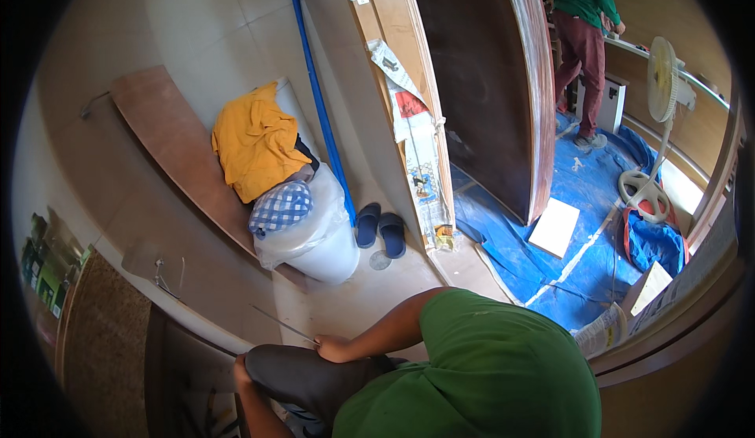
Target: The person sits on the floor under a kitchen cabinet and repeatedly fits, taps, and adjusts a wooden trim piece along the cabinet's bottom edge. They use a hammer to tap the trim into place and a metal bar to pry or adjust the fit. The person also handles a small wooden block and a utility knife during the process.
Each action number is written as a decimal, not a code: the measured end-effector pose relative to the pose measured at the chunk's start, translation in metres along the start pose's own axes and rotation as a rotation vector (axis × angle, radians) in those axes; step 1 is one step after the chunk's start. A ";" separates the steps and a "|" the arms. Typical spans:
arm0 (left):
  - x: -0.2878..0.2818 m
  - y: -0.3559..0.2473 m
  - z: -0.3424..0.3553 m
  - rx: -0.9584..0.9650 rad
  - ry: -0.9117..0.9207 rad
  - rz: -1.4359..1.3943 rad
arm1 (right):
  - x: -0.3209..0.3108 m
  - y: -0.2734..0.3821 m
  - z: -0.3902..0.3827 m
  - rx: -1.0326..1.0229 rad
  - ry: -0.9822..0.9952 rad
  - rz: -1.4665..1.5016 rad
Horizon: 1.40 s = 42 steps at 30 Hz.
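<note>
Holding thin rod (285,325); blue sheeting (591,190) lies beyond doorframe (393,21).

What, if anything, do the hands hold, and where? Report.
The right hand holds a thin rod by its near end; whether the left hand, by the knee, holds anything cannot be told.

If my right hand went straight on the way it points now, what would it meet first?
Most likely the dark trouser leg, right beside the right hand that holds the thin rod. Depth is unclear, so it might pass over the leg.
</note>
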State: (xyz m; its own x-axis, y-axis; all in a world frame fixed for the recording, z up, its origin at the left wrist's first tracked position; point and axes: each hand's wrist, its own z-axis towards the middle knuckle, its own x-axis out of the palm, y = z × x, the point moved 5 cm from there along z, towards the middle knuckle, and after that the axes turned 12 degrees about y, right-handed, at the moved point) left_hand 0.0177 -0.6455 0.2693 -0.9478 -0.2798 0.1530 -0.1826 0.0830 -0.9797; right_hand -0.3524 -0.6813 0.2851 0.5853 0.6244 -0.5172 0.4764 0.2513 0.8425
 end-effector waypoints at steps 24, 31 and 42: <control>-0.019 0.021 0.027 0.003 0.026 0.115 | -0.002 -0.014 0.003 0.050 -0.027 0.058; -0.031 0.033 0.031 -0.072 -0.062 0.017 | -0.001 -0.009 0.001 0.040 -0.039 0.038; -0.003 0.001 0.001 0.039 0.071 0.124 | 0.004 -0.006 0.002 0.029 -0.033 0.035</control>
State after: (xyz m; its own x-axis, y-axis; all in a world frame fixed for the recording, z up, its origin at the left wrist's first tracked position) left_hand 0.0205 -0.6453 0.2681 -0.9788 -0.2013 0.0374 -0.0536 0.0755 -0.9957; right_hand -0.3522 -0.6819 0.2777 0.6229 0.6075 -0.4928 0.4739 0.2081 0.8556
